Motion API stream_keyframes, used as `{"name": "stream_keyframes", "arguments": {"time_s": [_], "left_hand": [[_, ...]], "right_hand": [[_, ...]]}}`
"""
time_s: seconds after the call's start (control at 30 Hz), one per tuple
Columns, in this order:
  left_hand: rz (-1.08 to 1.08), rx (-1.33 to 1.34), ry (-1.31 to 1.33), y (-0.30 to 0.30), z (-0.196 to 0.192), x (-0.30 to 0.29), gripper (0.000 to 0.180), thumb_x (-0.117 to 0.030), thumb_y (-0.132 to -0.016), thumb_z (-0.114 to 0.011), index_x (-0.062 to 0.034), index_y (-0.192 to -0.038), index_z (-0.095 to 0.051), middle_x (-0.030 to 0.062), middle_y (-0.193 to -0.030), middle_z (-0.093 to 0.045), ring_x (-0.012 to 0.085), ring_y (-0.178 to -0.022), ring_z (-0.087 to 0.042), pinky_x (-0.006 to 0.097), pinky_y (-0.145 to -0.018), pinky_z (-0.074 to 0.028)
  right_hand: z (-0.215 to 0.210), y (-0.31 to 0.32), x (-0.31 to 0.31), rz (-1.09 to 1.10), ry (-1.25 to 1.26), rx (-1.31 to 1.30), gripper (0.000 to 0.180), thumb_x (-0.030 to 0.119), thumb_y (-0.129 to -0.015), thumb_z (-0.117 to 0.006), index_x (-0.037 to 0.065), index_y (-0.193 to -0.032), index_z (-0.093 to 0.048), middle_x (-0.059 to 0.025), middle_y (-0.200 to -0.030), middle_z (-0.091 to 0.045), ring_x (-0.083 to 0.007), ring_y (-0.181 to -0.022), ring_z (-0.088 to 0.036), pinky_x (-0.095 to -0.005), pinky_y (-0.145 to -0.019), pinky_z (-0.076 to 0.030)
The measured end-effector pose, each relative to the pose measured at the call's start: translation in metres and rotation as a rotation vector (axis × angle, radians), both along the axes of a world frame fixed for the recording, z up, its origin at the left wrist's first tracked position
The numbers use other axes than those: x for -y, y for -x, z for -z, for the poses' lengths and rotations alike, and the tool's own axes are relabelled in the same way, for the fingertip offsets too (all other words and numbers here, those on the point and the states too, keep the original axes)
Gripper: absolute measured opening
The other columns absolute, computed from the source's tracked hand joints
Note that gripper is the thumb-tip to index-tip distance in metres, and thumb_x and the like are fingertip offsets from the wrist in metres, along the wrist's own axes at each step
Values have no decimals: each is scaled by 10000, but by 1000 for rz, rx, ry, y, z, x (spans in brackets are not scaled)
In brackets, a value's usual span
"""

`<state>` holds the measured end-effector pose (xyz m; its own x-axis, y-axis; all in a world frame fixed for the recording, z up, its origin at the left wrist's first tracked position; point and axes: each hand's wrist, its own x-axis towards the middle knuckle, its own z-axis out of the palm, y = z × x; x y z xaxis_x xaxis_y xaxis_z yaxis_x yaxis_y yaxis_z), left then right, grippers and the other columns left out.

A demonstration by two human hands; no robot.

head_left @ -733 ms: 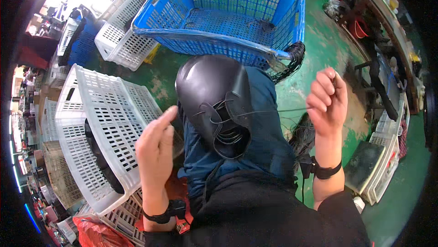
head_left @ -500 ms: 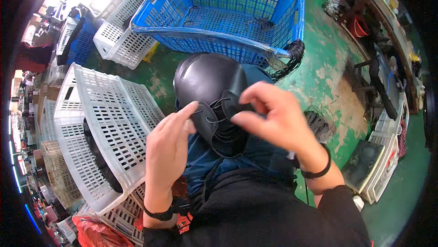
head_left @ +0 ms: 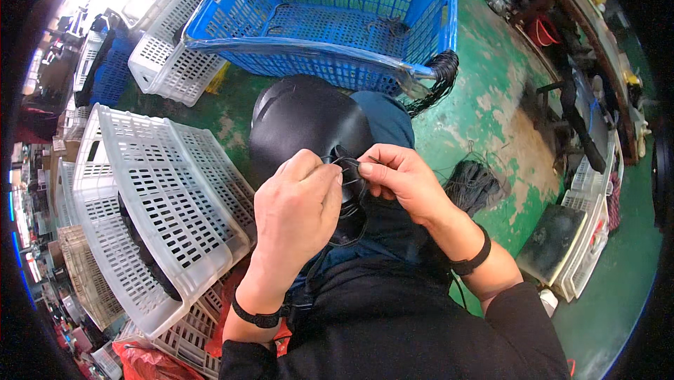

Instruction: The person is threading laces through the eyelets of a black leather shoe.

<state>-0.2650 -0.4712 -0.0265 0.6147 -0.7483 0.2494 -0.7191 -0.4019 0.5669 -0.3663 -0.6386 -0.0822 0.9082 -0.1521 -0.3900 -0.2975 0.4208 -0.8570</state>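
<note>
Both hands met over a black domed shell (head_left: 302, 117) resting on the person's lap. The left hand (head_left: 295, 208) and right hand (head_left: 400, 180) each pinched the thin black cord (head_left: 351, 169) at its lower edge, beside a white crate (head_left: 161, 197).

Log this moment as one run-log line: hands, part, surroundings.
left hand: pinching black cord | right hand: pinching black cord | black domed part: on lap | white crate: left | blue crate: ahead
</note>
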Motion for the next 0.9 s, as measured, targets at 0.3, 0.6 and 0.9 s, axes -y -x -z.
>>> {"name": "stream_keyframes", "arguments": {"time_s": [0.3,0.6,0.9], "left_hand": [[34,4,-28,2,5,0,63,-38,-810,-688,-10,-858,-720,114,-803,-608,302,-735,-642,386,-658,-506],[10,110,2,4,19,2,71,-24,-822,-672,8,-873,-709,124,-831,-618,316,-756,-646,391,-667,-513],[-240,446,15,6,34,-47,579,-246,-670,-851,-121,-1181,-607,109,-1243,-543,335,-1186,-518,481,-1029,-361]], "right_hand": [[3,1,0,-5,-17,12,185,233,-973,-681,52,-1010,-677,41,-792,-604,-63,-677,-526,-232,-623,-436],[4,-2,-13,76,450,182,198,222,-981,-665,25,-1006,-663,-4,-862,-660,-78,-732,-573,-268,-670,-487],[-1,13,57,544,-406,299,158,213,-993,-589,66,-986,-647,-67,-965,-684,-27,-563,-403,-192,-422,-255]]}}
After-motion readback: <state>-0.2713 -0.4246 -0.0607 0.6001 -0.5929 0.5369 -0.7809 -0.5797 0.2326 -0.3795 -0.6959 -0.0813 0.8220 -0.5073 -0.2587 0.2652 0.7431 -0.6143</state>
